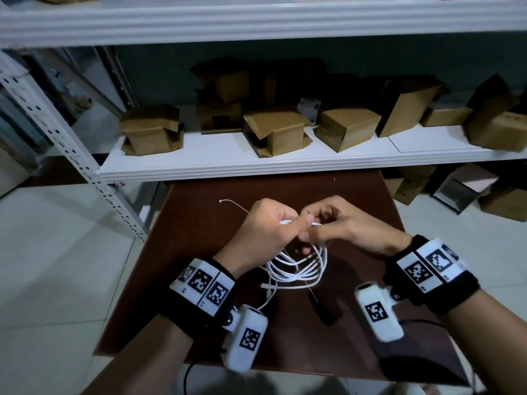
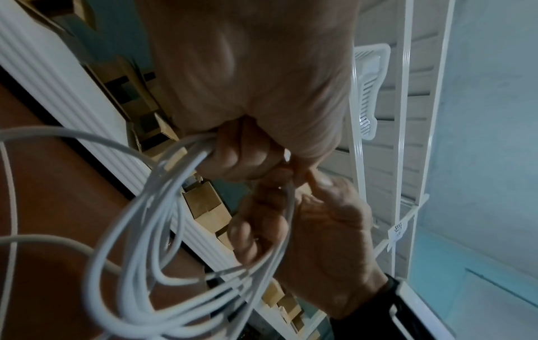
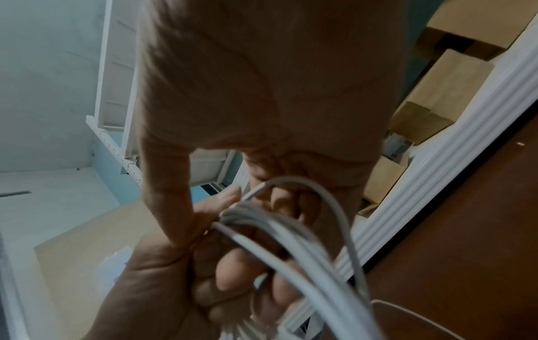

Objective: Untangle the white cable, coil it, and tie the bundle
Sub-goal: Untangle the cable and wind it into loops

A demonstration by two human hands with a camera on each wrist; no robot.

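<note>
Left grip: left hand (image 1: 263, 228) has fingers curled tight around the gathered top of the white cable (image 1: 296, 266), thumb pressing a strand.
Right grip: right hand (image 1: 346, 223) has fingers curled, pinching the same bundle just beside the left hand; the two hands touch.
Cable position: coiled loops hang below both hands, above the brown counter (image 1: 199, 223).
Loose end: one thin tail (image 1: 232, 203) extends left past the left hand.
Background: cardboard boxes (image 1: 346, 128) sit on a white shelf (image 1: 228, 163) behind the counter.
</note>
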